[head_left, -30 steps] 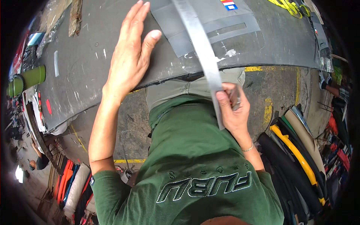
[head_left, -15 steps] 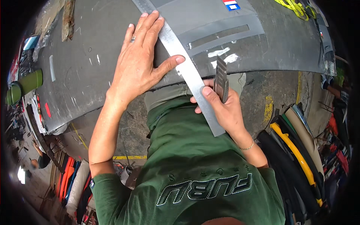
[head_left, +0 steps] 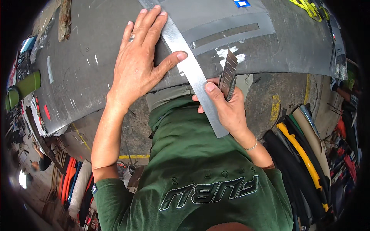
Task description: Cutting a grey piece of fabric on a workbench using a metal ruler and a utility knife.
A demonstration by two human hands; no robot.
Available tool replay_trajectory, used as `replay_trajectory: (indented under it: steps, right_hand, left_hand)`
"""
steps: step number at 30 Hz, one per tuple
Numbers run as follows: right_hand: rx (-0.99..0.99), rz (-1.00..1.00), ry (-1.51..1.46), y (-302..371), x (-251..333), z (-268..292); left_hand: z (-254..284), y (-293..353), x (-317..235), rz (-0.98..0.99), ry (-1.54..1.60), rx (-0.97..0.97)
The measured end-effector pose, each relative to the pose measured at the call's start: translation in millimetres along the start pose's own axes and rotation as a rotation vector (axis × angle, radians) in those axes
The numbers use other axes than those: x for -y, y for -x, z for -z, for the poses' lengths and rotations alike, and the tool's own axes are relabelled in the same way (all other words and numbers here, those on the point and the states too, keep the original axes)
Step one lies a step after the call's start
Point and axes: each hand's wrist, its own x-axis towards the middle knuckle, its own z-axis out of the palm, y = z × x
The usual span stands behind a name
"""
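Note:
A long metal ruler (head_left: 194, 73) runs slantwise from the far edge of the view down past the table's near edge. My left hand (head_left: 138, 63) lies flat with its fingers spread, fingertips and thumb on the ruler. My right hand (head_left: 230, 111) is closed around the ruler's near part, thumb on top and fingertips underneath. The same hand holds a snap-off utility knife (head_left: 228, 77), its segmented blade pointing up and away. Beyond the ruler lies a flat grey fabric piece (head_left: 216, 15) with a long slot and a small blue-and-white label (head_left: 242, 4).
The dark, scuffed tabletop (head_left: 88, 73) ends in a curved near edge. A green roll (head_left: 29, 85) sits at its left, a wooden stick (head_left: 64, 21) at the far left, yellow webbing (head_left: 308, 8) at the far right. Rolls of material (head_left: 298, 154) stand at the lower right.
The knife has turned in my right hand, so its blade now leans to the right and shows more of its flat side. Both hands and the ruler appear slightly farther left in view.

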Motion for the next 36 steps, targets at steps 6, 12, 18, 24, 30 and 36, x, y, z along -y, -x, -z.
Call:
replay_trajectory:
  steps: [6, 12, 18, 24, 30, 36]
  right_hand:
    - [-0.042, 0.058, 0.062, 1.8, -3.0, -4.0]
    - [-0.089, 0.128, 0.235, 2.0, -8.6, -0.4]
    - [-0.129, 0.110, 0.172, 1.7, -5.6, -5.4]
    - [-0.125, 0.105, 0.167, 0.6, -4.7, -4.0]
    - [-0.117, 0.094, 0.158, 0.4, -3.4, -2.4]
    - [-0.110, 0.074, 0.162, 0.1, -0.8, -1.6]
  left_hand:
    - [-0.2, -0.5, 0.0, 0.007, -0.049, 0.023]
    - [-0.8, 1.6, 0.8, 0.036, 0.007, 0.012]
    - [0.2, 0.9, -0.3, 0.045, -0.015, 0.023]
    - [-0.1, -0.5, -2.0, 0.024, -0.032, 0.020]
    - [-0.3, -1.2, -2.2, 0.027, -0.038, 0.020]
    - [0.3, -1.8, -3.4, 0.044, -0.042, 0.027]
